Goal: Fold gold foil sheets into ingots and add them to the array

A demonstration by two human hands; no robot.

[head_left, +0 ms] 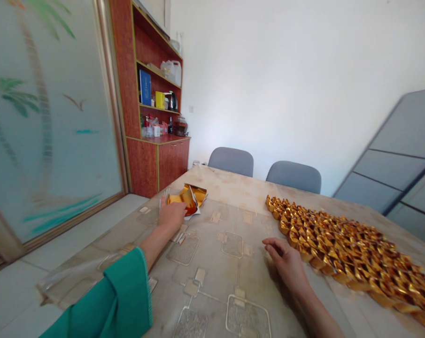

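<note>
At the far left of the table, my left hand (172, 213) is closed on a sheet of gold foil paper (179, 199), which curves up over the fingers. More gold foil paper (198, 191) with a pale underside lies just behind it. Part of the left fingers is hidden by the sheet. My right hand (286, 260) is held over the tablecloth with its fingers loosely stretched to the left and nothing between them. To its right stand rows of folded gold foil pieces (342, 244), packed close together.
A patterned tablecloth (212, 291) covers the table. Two grey chairs (231, 161) stand at its far side. A red-brown cabinet (173, 162) with filled shelves is at the back left, beside a frosted sliding door (57, 141). Grey panels (391, 150) lean at the right.
</note>
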